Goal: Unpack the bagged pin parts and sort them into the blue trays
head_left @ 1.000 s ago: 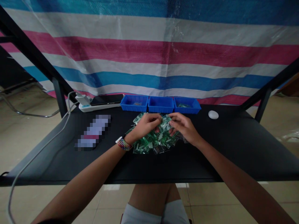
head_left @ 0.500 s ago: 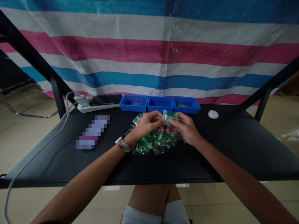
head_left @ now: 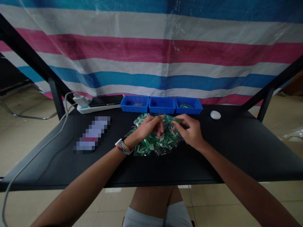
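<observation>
Trays [head_left: 163, 109] three, held packet [head_left: 170, 119] one.

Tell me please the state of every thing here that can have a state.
green packet: held above the pile, pinched by left hand and right hand.
pile: lying loose on the black table.
blue bins: open, side by side.
phone: screen dark, lying on the power strip.
charger: plugged into it.

A blue, white and pink striped tarpaulin [head_left: 151, 50] hangs behind the black table [head_left: 236, 151]. Beige floor tiles [head_left: 23, 132] lie below, in dim light.
</observation>
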`<state>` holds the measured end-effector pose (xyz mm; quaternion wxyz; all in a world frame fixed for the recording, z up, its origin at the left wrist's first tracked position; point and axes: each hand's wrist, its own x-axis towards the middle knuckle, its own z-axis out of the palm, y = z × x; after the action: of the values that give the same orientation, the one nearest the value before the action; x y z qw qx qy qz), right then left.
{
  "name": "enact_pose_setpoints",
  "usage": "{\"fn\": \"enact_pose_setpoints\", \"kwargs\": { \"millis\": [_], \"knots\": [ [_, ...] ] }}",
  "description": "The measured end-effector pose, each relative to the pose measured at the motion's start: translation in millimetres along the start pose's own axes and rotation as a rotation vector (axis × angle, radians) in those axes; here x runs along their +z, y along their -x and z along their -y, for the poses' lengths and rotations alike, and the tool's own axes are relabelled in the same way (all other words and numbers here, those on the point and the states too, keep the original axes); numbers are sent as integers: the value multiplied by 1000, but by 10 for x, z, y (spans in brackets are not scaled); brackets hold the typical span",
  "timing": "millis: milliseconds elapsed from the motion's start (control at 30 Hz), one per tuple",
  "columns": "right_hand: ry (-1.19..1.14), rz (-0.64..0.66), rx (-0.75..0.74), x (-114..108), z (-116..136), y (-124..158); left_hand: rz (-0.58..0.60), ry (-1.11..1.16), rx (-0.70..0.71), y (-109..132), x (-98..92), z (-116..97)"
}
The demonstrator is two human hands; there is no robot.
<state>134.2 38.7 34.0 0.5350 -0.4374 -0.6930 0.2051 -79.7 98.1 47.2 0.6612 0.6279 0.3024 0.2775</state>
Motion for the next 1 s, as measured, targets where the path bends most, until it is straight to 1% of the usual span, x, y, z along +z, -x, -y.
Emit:
{"fn": "enact_pose_setpoints", "kwargs": {
  "millis": [67,133,200,267,367,433,500,567,633,700,833,933,1000],
  "knots": [
    [178,37,-186,-61,5,8,54,145,-30,-18,13,26],
    [286,77,-299,-103,11,8,73,262,-42,-31,27,43],
    [329,85,-332,-115,18,2,55,309,-31,-34,38,43],
    [327,53,-321,-102,23,-5,25,297,-6,-28,45,28],
    [246,-6,-232,-66,15,-16,-23,234,32,-19,43,2],
    [114,-24,-102,-51,0,-27,-55,191,52,-19,34,-4],
    [-81,16,86,-44,-19,-45,-84,153,74,-23,20,1],
    [-292,97,277,-37,-33,-67,-106,112,91,-28,7,8],
    [-442,165,404,-20,-38,-84,-106,65,94,-28,2,8],
    [-504,183,448,9,-39,-89,-94,14,95,-23,11,1],
    [-518,136,458,46,-74,-86,-102,-77,128,-7,43,-18],
    [-549,98,488,-4,-140,-132,-125,-107,165,-3,42,-10],
    [-576,27,491,-83,-190,-198,-148,-128,193,-6,24,7]
  ]
}}
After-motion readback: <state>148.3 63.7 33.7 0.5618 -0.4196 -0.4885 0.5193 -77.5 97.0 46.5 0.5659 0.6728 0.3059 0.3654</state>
